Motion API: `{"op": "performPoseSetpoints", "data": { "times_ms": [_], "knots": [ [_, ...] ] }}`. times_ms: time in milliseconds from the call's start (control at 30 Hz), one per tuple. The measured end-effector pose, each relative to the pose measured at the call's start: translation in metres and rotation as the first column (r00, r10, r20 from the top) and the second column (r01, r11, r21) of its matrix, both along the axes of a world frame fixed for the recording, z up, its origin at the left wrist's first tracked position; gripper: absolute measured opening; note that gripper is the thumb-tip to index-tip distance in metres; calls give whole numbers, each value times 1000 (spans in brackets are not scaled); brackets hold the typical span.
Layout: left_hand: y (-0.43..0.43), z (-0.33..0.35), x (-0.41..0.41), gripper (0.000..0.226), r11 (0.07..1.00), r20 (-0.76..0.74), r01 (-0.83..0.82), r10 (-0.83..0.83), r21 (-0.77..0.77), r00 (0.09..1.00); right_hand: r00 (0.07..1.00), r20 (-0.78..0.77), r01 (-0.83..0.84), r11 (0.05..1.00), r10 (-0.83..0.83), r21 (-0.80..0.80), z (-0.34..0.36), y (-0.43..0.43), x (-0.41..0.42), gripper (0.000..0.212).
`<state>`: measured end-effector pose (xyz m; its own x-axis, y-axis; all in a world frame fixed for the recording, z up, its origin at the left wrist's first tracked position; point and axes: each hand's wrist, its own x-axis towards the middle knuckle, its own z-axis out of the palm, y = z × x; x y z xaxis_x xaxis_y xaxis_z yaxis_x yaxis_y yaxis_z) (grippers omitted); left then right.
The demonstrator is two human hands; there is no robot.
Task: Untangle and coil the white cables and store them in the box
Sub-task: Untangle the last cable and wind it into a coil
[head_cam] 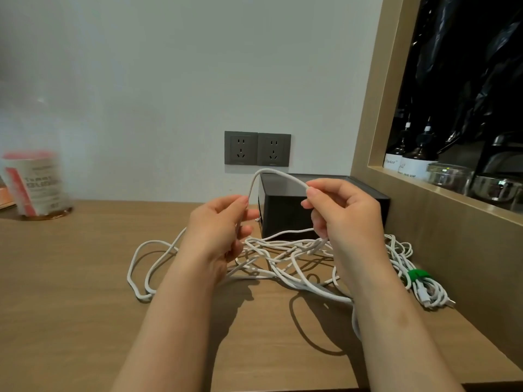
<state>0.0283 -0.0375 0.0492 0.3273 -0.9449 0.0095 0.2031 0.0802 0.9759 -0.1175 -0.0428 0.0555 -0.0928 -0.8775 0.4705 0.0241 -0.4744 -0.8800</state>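
Both hands were up in front of the black rectangular box [285, 216], a thin white cable [278, 175] arching between them! The left hand [218, 222] pinched one end of the arch and the right hand [339, 213] the other, fingers [314, 190] curled tight on the strand. It ran side to side across the box front. Below, the white tangle [283, 253] sprawled on the wooden counter [85, 264] just before the box, and the right hand looked nearer the box's open top.
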Motion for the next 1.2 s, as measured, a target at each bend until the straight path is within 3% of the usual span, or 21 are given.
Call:
{"op": "performPoseSetpoints", "data": {
  "times_ms": [200, 333, 433, 567, 633, 700, 767, 967, 1100, 1200],
  "knots": [
    [3, 3, -10, 27, 994, -65, -8, 1, -111, 998, 991, -127, 33, 999, -30, 25, -6, -3, 4, 14],
    [0, 3, -11, 33, 995, 113, -26, 37, -99, 993, 964, -264, -10, 999, 23, 52, -11, -3, 8, 13],
    [1, 5, -13, 52, 996, 107, 68, -61, -65, 992, 948, -291, -118, 991, 132, 64, -4, 3, 6, 13],
    [1, 2, -11, 94, 968, 75, 204, -195, -143, 978, 893, -372, -236, 968, 252, 89, 4, 13, 6, 20],
    [1, 1, -10, 92, 965, 87, 218, -207, -145, 974, 860, -436, -250, 964, 266, 94, 5, 16, 8, 22],
    [2, 1, -11, 64, 972, 92, 184, -172, -147, 981, 833, -482, -259, 961, 271, 93, 5, 16, 9, 23],
    [0, 1, -13, 30, 979, 38, 130, -126, -160, 991, 805, -508, -287, 951, 306, 116, 4, 16, 10, 22],
    [-4, 4, -6, 44, 977, -298, 16, -81, -213, 951, 711, -588, -315, 922, 385, 224, 0, 13, 7, 16],
    [-3, 6, -3, 42, 975, -577, 29, -155, -222, 802, 665, -661, -253, 937, 349, 240, -3, 8, 3, 13],
    [-3, 7, -4, 44, 974, -700, 37, -186, -222, 689, 653, -692, -187, 951, 309, 247, -4, 5, -1, 14]
  ]
}}
